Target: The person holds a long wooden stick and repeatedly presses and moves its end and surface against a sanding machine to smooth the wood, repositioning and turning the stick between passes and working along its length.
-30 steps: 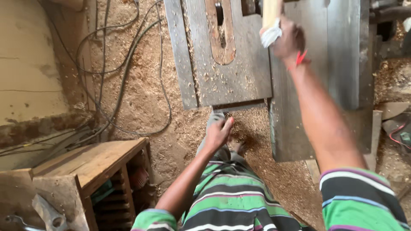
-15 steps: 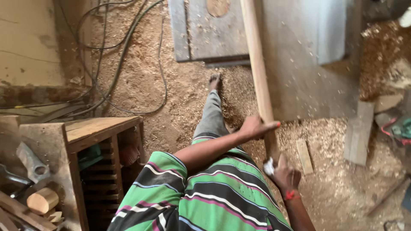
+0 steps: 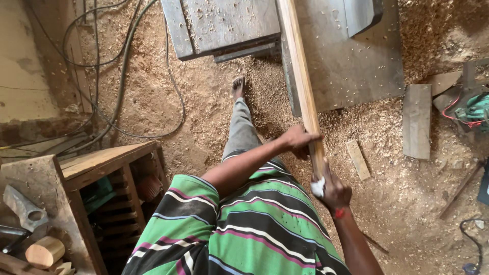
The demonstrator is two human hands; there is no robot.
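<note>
A long pale wooden strip (image 3: 300,76) runs from the grey saw table (image 3: 351,66) down toward my body. My left hand (image 3: 298,141) is closed around the strip a little above its near end. My right hand (image 3: 333,191) grips the near end of the strip, with a white bandage on one finger and a red band at the wrist. My bare foot (image 3: 238,87) stands in sawdust just before the table.
Thick sawdust covers the floor. Cables (image 3: 119,76) loop at the left. A slatted wooden stand (image 3: 109,168) is at my lower left, with a hammer head (image 3: 23,211) and a wood block (image 3: 45,252). Board offcuts (image 3: 416,119) and a green tool (image 3: 473,109) lie right.
The right hand drew the strip back from the saw table toward my body. The left hand rose from my knee and took hold of the strip. The view tilted downward.
</note>
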